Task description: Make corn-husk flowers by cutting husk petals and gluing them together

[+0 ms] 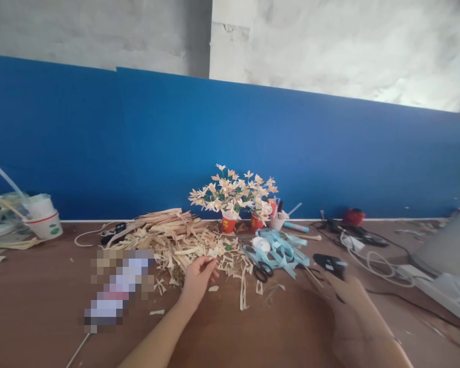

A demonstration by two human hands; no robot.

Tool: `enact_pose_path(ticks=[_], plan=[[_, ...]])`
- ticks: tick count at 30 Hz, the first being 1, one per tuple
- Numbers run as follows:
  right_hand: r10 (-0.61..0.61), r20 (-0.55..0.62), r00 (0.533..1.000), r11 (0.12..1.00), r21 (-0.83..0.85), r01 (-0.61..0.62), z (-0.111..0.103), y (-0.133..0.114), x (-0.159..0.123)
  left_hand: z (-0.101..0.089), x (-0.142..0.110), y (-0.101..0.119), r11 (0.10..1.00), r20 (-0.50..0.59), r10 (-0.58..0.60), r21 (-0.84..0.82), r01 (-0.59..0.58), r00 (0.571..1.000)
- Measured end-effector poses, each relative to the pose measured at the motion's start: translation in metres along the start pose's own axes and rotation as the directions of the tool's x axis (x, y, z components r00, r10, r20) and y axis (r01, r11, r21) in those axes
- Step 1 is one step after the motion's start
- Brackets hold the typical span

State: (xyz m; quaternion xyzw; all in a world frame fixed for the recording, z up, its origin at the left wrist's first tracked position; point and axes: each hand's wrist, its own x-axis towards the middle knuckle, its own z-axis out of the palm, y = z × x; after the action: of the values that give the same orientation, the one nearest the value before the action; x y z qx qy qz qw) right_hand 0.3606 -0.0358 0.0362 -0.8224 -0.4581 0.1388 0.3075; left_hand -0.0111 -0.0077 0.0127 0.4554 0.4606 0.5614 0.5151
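Note:
My left hand (199, 280) is over the near edge of a heap of dried husk strips (184, 240), thumb and fingers pinched together. A small pale piece shows right at the fingertips, but I cannot make out whether it is held or lies behind them. On the right, my right hand (347, 290) is smeared by motion beside a black object with a pale label (330, 263). Whether the hand grips it I cannot tell. Pale handmade flowers (233, 191) stand behind the heap in red paper cups (228, 225). Black-handled scissors (263, 272) lie between the hands.
Light blue ribbon (285, 250) is tangled behind the scissors. A blurred-out screen (117, 291) with a cable lies at left, near a white tub (48, 226). White cables (379, 263) and a power strip (440, 296) are at right. A blue panel (157, 143) closes off the back.

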Motion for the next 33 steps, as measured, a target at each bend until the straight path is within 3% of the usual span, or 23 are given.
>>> enact_pose_path(ticks=[5, 8, 10, 13, 17, 19, 22, 26, 33], plan=[[-0.163, -0.191, 0.968, 0.987, -0.021, 0.161, 0.011, -0.022, -0.020, 0.001, -0.001, 0.000, 1.000, 0.001, 0.008, -0.005, -0.008, 1.000], [-0.407, -0.183, 0.895, 0.903, 0.066, 0.424, 0.027, -0.050, -0.041, 0.001, 0.001, -0.004, 0.999, 0.016, -0.007, -0.042, 0.008, 1.000], [-0.588, -0.125, 0.799, 0.789, 0.126, 0.601, 0.040, -0.071, -0.054, 0.000, 0.002, -0.005, 0.997, 0.011, -0.019, -0.080, 0.020, 1.000], [-0.800, -0.021, 0.600, 0.586, 0.187, 0.788, 0.057, -0.099, -0.069, 0.000, 0.002, -0.003, 0.993, 0.009, -0.018, -0.113, 0.019, 1.000], [-0.925, 0.105, 0.365, 0.380, 0.256, 0.889, 0.076, -0.131, -0.080, -0.001, 0.001, 0.000, 0.990, 0.007, -0.014, -0.140, 0.014, 1.000], [-0.946, 0.132, 0.297, 0.323, 0.268, 0.908, 0.086, -0.141, -0.083, -0.001, 0.002, 0.000, 0.991, 0.006, -0.014, -0.131, 0.014, 1.000], [-0.948, 0.147, 0.282, 0.313, 0.271, 0.910, 0.101, -0.146, -0.084, -0.002, 0.004, -0.003, 0.996, 0.016, -0.012, -0.089, 0.013, 1.000], [-0.938, 0.104, 0.331, 0.347, 0.274, 0.897, 0.115, -0.140, -0.086, -0.002, 0.007, -0.006, 0.998, 0.012, 0.008, -0.064, -0.007, 1.000], [-0.938, 0.054, 0.343, 0.344, 0.266, 0.900, 0.119, -0.134, -0.085, -0.002, 0.005, -0.006, 0.999, -0.007, -0.004, -0.032, 0.004, 1.000]])
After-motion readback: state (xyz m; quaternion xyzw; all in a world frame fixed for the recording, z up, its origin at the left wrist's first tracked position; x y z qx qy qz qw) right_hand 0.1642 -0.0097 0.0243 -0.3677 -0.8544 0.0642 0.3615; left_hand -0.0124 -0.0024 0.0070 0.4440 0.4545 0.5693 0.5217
